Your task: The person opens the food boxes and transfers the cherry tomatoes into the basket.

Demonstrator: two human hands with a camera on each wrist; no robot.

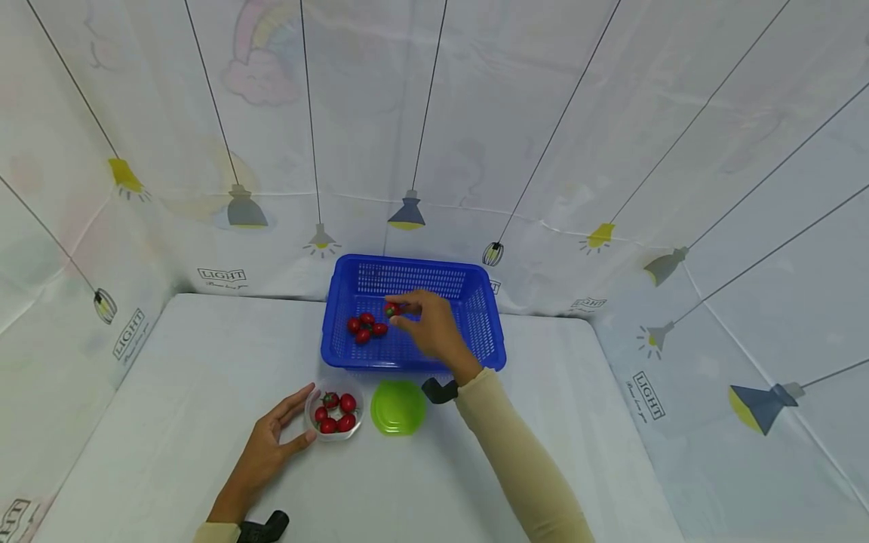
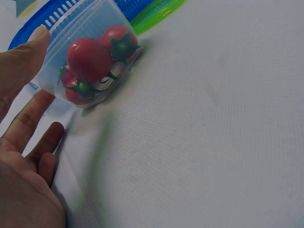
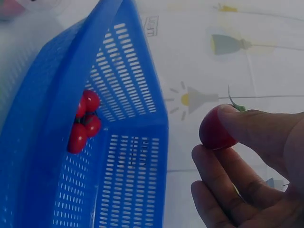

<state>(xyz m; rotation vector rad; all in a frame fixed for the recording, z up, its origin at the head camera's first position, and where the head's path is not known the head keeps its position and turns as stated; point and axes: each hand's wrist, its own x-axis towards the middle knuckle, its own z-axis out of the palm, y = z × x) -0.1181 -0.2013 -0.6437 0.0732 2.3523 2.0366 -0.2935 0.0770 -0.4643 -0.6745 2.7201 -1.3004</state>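
Observation:
My right hand (image 1: 434, 326) is raised over the blue basket (image 1: 498, 343) and pinches a cherry tomato (image 3: 214, 129) between thumb and fingertips; a green stem sticks out beside the thumb. Several more cherry tomatoes (image 1: 363, 335) lie together in the left part of the basket. On the table, my left hand (image 1: 268, 441) holds a small clear plastic container (image 2: 57, 78) from its left side, thumb and index finger spread around its wall. Inside the container sit several cherry tomatoes (image 1: 328, 426), some with green calyxes.
A bright green lid (image 1: 398, 408) lies on the white-covered table (image 1: 224, 362), just right of the container and in front of the basket. Behind the basket rises a wall sheet (image 1: 366, 151) printed with hanging lamps.

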